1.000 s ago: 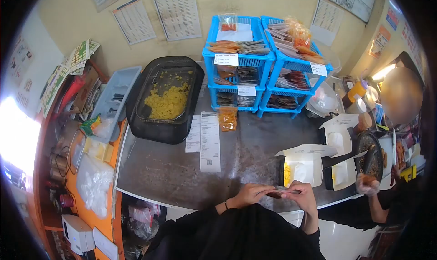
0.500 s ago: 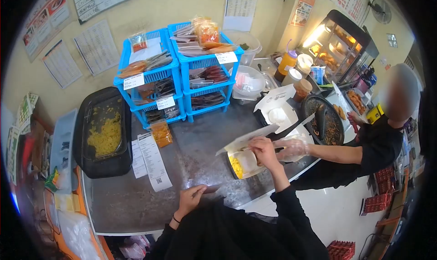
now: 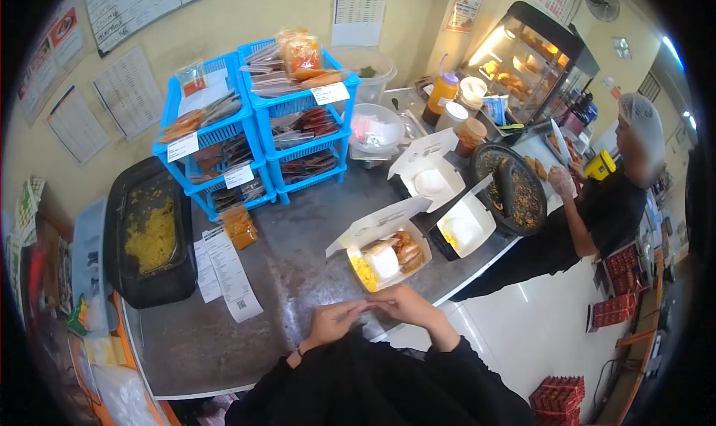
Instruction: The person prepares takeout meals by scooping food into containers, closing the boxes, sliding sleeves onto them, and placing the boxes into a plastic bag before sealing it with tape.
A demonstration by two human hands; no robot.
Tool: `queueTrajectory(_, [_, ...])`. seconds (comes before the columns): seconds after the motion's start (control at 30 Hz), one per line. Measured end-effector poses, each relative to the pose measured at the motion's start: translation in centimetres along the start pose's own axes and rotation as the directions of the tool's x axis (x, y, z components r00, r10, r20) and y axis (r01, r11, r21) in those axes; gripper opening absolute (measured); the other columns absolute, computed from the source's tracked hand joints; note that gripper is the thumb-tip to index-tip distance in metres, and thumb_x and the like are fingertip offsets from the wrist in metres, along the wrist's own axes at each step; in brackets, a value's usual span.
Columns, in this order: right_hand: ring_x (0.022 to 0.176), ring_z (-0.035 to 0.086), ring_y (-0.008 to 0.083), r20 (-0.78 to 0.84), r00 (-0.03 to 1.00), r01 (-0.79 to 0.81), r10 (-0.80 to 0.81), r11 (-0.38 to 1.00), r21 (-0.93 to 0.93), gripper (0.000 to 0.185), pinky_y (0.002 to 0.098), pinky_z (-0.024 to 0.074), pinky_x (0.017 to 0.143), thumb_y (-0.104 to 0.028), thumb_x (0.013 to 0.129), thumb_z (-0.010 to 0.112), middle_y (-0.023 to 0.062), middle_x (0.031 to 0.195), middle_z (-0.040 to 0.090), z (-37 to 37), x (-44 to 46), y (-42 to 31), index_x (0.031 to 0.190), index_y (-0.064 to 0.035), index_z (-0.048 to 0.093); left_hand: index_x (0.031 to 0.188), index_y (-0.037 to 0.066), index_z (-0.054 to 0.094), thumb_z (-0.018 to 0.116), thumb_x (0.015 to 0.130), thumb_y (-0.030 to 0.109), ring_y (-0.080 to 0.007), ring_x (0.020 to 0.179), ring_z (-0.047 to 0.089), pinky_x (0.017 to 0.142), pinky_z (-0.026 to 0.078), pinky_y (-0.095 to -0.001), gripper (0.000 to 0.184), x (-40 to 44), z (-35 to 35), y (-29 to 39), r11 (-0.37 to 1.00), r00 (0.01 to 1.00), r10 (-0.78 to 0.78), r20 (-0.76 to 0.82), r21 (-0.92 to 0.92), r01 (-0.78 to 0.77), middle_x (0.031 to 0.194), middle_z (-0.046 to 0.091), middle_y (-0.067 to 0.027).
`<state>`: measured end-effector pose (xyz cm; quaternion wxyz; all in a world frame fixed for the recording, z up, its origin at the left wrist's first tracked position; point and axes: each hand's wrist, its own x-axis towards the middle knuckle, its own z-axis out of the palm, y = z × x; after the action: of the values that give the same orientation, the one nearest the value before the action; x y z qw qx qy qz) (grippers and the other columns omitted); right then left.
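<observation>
In front of my body, my left hand (image 3: pixel 330 323) and my right hand (image 3: pixel 406 304) meet at the fingertips, both closed in a pinch. A small flat sachet, mostly hidden by the fingers, appears to be between them. Just beyond my right hand sits an open takeaway box (image 3: pixel 406 280) with its lid raised. Inside it are a white block of rice (image 3: pixel 384 262), yellow food (image 3: pixel 364 274) and browned pieces of chicken (image 3: pixel 409 251). Two more open boxes stand behind it: one box (image 3: pixel 464 227) to the right and another box (image 3: pixel 429 180) farther back, each with white rice.
Blue stacked baskets (image 3: pixel 257 120) hold many sachets. Left of them is a black tray (image 3: pixel 115 236) with yellow food, near receipts (image 3: pixel 233 277) and an orange packet (image 3: pixel 239 227). A stone mortar (image 3: pixel 509 191) stands right. A co-worker (image 3: pixel 597 217) works beside the heated cabinet (image 3: pixel 526 64).
My right hand has left the box and come back to meet my left hand, which held a flat dark sachet. The co-worker's gloved hand has withdrawn from the boxes to the right.
</observation>
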<state>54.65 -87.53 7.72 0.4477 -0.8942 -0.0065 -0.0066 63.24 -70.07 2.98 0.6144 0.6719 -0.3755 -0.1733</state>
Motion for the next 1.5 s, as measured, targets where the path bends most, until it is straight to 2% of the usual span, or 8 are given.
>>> queueTrajectory(0.3, [0.075, 0.057, 0.0260, -0.308, 0.919, -0.323, 0.247, 0.919, -0.226, 0.012, 0.0322, 0.0447, 0.069, 0.001, 0.066, 0.061, 0.0127, 0.076, 0.060, -9.9, -4.7, 5.0, 0.076, -0.0025, 0.064, 0.101, 0.003, 0.057, 0.057, 0.080, 0.020, -0.0236, 0.092, 0.057, 0.079, 0.044, -0.0316, 0.027, -0.9, -0.4, -2.5, 0.980, 0.968, -0.194, 0.159, 0.062, 0.187, 0.100, 0.059, -0.0124])
queueTrajectory(0.6, [0.091, 0.053, 0.0235, -0.497, 0.867, -0.184, -0.031, 0.908, -0.377, 0.014, 0.0319, 0.0402, 0.081, 0.005, 0.065, 0.057, 0.0113, 0.091, 0.059, -18.3, -2.1, 18.5, 0.076, -0.0023, 0.062, 0.100, 0.005, 0.057, 0.053, 0.081, 0.019, -0.0263, 0.082, 0.059, 0.072, 0.045, -0.0331, 0.024, -4.4, -3.3, -4.9, 0.934, 0.973, -0.230, -0.013, 0.279, 0.224, 0.094, 0.060, -0.0123])
queueTrajectory(0.73, [0.099, 0.049, 0.0283, -0.578, 0.810, -0.356, 0.100, 0.867, -0.349, 0.014, 0.0366, 0.0367, 0.087, 0.002, 0.067, 0.059, 0.0127, 0.099, 0.057, -17.2, -1.9, 25.8, 0.080, -0.0042, 0.062, 0.100, 0.006, 0.058, 0.053, 0.081, 0.020, -0.0284, 0.082, 0.057, 0.072, 0.045, -0.0344, 0.023, -5.3, -3.4, -5.3, 0.916, 0.968, -0.247, -0.050, 0.314, 0.250, 0.093, 0.060, -0.0129])
queueTrajectory(0.93, [0.101, 0.047, 0.0300, -0.457, 0.861, -0.463, 0.223, 0.717, -0.522, 0.018, 0.0369, 0.0351, 0.089, 0.000, 0.068, 0.060, 0.0146, 0.101, 0.055, -15.8, -3.5, 27.4, 0.084, -0.0065, 0.063, 0.094, 0.007, 0.059, 0.053, 0.080, 0.020, -0.0305, 0.077, 0.057, 0.068, 0.045, -0.0372, 0.020, -5.8, -3.5, -5.6, 0.909, 0.980, -0.169, -0.104, 0.369, 0.196, 0.087, 0.060, -0.0122])
queueTrajectory(1.03, [0.095, 0.050, 0.0280, -0.468, 0.842, -0.505, 0.269, 0.700, -0.505, 0.016, 0.0356, 0.0371, 0.085, -0.001, 0.069, 0.060, 0.0143, 0.096, 0.057, -17.2, -2.3, 18.5, 0.085, -0.0040, 0.062, 0.095, 0.007, 0.059, 0.054, 0.080, 0.020, -0.0299, 0.080, 0.056, 0.070, 0.045, -0.0364, 0.021, -6.2, -4.0, -5.6, 0.894, 0.977, -0.182, -0.113, 0.395, 0.212, 0.090, 0.060, -0.0120])
queueTrajectory(1.13, [0.088, 0.054, 0.0228, -0.459, 0.831, -0.466, 0.314, 0.844, -0.265, 0.016, 0.0317, 0.0391, 0.080, -0.002, 0.070, 0.060, 0.0132, 0.090, 0.059, -17.9, 1.8, 8.1, 0.086, -0.0013, 0.061, 0.097, 0.006, 0.058, 0.054, 0.080, 0.019, -0.0289, 0.085, 0.056, 0.073, 0.044, -0.0353, 0.022, -7.0, -4.7, -5.2, 0.875, 0.969, -0.208, -0.135, 0.418, 0.246, 0.093, 0.060, -0.0119])
queueTrajectory(1.27, [0.070, 0.055, 0.0164, -0.258, 0.966, -0.052, -0.005, 0.975, -0.215, 0.011, 0.0260, 0.0424, 0.066, -0.004, 0.071, 0.061, 0.0089, 0.076, 0.060, -13.8, 10.1, -1.7, 0.082, 0.0012, 0.061, 0.096, 0.006, 0.058, 0.055, 0.080, 0.019, -0.0288, 0.083, 0.056, 0.072, 0.045, -0.0351, 0.021, -7.7, -5.5, -5.1, 0.871, 0.968, -0.187, -0.165, 0.428, 0.241, 0.092, 0.060, -0.0111])
queueTrajectory(1.5, [0.073, 0.057, 0.0322, -0.049, 0.880, 0.422, -0.473, 0.825, -0.376, 0.010, 0.0389, 0.0442, 0.066, -0.007, 0.070, 0.055, 0.0157, 0.077, 0.058, -0.5, 27.4, -6.0, 0.076, -0.0016, 0.060, 0.096, 0.007, 0.059, 0.056, 0.079, 0.019, -0.0287, 0.085, 0.057, 0.073, 0.045, -0.0331, 0.021, -8.9, -7.7, -3.4, 0.856, 0.942, -0.229, -0.246, 0.409, 0.315, 0.094, 0.060, -0.0120])
